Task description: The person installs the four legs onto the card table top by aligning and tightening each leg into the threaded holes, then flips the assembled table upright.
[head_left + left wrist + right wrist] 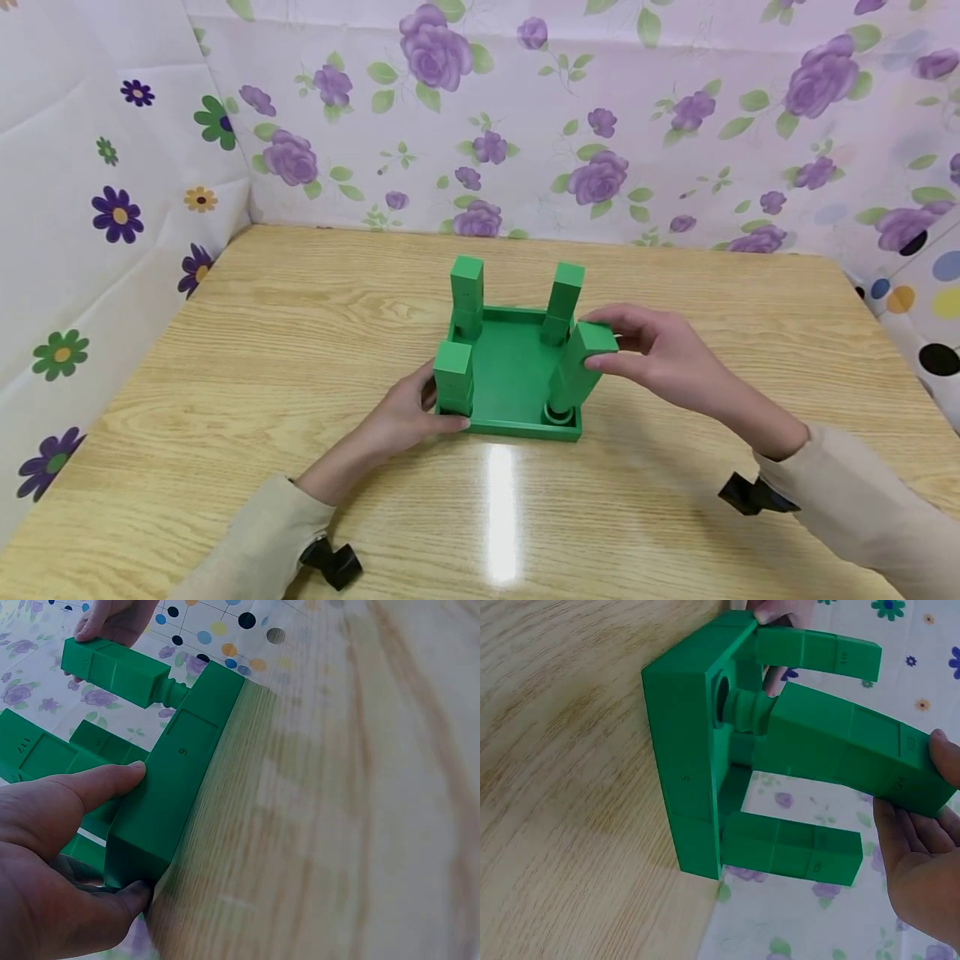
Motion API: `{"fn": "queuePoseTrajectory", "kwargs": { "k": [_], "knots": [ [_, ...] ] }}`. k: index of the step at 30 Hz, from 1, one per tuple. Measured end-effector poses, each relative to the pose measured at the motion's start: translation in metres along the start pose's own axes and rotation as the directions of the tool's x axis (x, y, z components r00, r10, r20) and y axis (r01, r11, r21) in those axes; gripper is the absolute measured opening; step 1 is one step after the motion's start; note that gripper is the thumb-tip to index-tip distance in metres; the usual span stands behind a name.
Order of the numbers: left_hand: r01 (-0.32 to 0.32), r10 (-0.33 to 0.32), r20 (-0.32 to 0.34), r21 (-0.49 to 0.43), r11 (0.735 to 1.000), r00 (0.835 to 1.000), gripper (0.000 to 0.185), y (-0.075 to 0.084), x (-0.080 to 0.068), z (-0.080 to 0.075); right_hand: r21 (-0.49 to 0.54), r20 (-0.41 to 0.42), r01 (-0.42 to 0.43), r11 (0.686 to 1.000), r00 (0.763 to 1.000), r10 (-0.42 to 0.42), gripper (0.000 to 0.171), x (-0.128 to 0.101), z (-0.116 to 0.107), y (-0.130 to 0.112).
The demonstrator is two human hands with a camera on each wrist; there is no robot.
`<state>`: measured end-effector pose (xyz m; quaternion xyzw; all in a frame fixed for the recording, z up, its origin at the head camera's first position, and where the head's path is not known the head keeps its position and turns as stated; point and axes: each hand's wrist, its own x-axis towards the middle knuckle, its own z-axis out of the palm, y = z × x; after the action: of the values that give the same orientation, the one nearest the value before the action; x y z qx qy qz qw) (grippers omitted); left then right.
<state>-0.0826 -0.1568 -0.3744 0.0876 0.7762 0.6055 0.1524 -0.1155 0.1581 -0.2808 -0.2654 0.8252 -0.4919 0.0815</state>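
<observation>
A square green plastic base (510, 375) with a raised rim lies on the table. Green square posts stand at three of its corners: back left (468, 292), back right (564, 300) and front left (454, 379). My left hand (401, 417) grips the base at its front left corner, thumb along the front rim. Over the front right corner, my right hand (663, 358) holds a fourth post (847, 750) near its upper end, between thumb and fingers. This post tilts, and its ridged peg (750, 711) is at the mouth of the round socket (721, 697); how deep it sits cannot be seen.
The wooden table (322, 308) extends around the base on all sides. Behind it hangs a flowered cloth (525, 125), with another patterned cloth (97, 275) along the left. Black straps (333, 562) are on both sleeves.
</observation>
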Motion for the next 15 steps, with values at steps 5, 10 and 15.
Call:
{"fn": "queuePoseTrajectory", "kwargs": {
  "k": [5,10,15],
  "knots": [
    [0.000,0.000,0.003,-0.001,1.000,1.000,0.089,-0.001,0.000,0.000,-0.037,0.028,0.027,0.999,0.999,-0.026,0.037,0.000,0.005,0.002],
    [-0.006,0.006,0.003,0.011,1.000,1.000,0.088,-0.001,-0.001,0.000,-0.066,0.047,0.060,0.996,0.997,-0.057,0.037,-0.001,0.010,0.003],
    [-0.002,0.002,0.003,0.015,1.000,1.000,0.088,-0.001,0.000,-0.001,-0.082,0.070,0.099,0.992,0.993,-0.094,0.039,-0.003,0.014,0.004]
  ]
}}
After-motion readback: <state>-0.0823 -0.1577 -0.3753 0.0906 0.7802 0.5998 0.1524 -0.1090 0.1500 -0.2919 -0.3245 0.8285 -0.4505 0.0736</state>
